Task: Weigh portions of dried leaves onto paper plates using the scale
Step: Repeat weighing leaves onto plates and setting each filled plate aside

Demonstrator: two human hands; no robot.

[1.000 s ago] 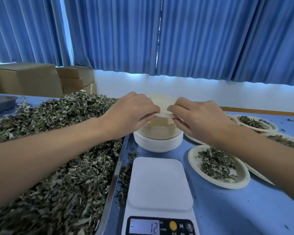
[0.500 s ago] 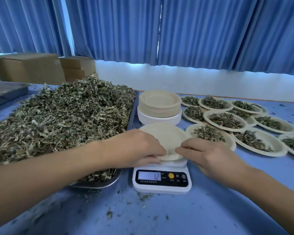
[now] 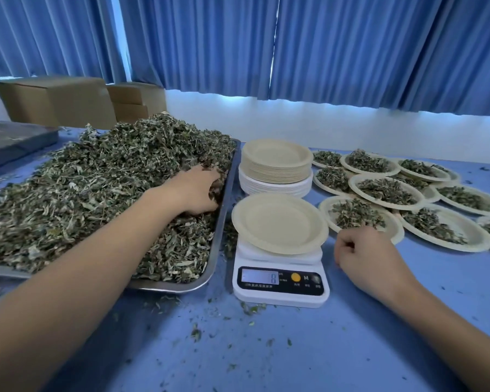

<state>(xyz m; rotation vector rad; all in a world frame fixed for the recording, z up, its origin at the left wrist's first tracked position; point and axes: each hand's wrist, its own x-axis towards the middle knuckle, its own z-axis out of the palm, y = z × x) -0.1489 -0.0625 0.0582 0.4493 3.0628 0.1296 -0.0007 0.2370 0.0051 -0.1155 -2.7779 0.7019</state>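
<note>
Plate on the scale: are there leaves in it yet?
No, the plate on the scale is bare, while the left hand digs into the leaves in the tray.

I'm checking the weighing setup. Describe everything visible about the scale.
The scale is a white kitchen scale, plastic by its look, flat on the blue table right of the tray. Its dark front panel has a lit display reading a single digit, a yellow button and an M button. An empty plate rests on its platform, overhanging it. Neither hand touches it: the right hand lies curled beside it, the left hand grips leaves.
</note>
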